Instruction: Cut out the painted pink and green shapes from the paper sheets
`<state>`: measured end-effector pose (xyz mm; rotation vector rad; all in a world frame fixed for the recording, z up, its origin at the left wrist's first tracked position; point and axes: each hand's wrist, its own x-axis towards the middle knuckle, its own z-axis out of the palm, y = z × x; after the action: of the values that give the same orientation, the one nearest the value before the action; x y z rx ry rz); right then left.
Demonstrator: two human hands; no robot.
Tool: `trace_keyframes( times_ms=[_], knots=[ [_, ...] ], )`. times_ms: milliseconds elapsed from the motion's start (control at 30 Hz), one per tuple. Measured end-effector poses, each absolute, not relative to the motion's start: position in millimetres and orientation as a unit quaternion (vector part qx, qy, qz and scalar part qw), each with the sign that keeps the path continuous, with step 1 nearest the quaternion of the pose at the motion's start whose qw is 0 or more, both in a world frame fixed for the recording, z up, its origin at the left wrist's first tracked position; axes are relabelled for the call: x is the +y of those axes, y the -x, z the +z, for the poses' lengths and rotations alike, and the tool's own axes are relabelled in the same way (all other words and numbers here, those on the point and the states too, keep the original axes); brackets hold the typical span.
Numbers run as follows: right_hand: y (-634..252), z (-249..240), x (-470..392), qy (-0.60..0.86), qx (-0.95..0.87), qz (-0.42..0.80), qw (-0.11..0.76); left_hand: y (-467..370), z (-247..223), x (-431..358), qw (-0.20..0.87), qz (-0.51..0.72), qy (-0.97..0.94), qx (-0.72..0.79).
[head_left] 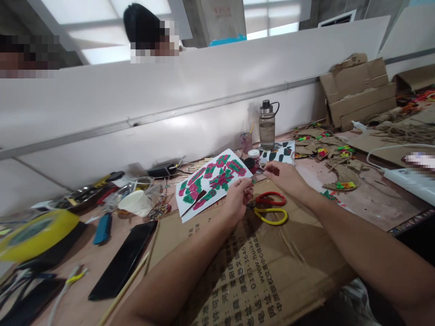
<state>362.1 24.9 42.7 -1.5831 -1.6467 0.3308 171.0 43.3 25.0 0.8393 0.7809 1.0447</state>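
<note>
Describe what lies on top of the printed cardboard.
On the cardboard lie scissors with red and yellow handles; the left hand holds a painted sheet partly over it. Most of the blades and anything under the sheet are hidden.

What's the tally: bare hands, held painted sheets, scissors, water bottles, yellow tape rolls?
Hands: 2 (left hand, right hand)
Held painted sheet: 1
Scissors: 1
Water bottle: 1
Yellow tape roll: 1
Total: 6

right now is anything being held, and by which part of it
The painted sheet is held near its right corner, in the fingers of the left hand. Whether the right hand holds anything cannot be told.
</note>
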Motion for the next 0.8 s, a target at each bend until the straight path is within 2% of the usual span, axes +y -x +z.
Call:
trace_keyframes(
  times_ms=[133, 300, 800],
  knots=[
    [-382, 42, 35, 0.665, -0.618, 0.11, 0.406, -175, 10, 41, 0.683, 0.482, -0.423, 0.35],
    [-392, 35, 41, 0.687, -0.621, 0.104, 0.363, -178, 3, 32, 0.637, 0.482, -0.486, 0.354],
    [-389, 24, 110, 0.742, -0.659, 0.063, 0.107, -181, -2, 28, 0.56, 0.471, -0.583, 0.354]
  ],
)
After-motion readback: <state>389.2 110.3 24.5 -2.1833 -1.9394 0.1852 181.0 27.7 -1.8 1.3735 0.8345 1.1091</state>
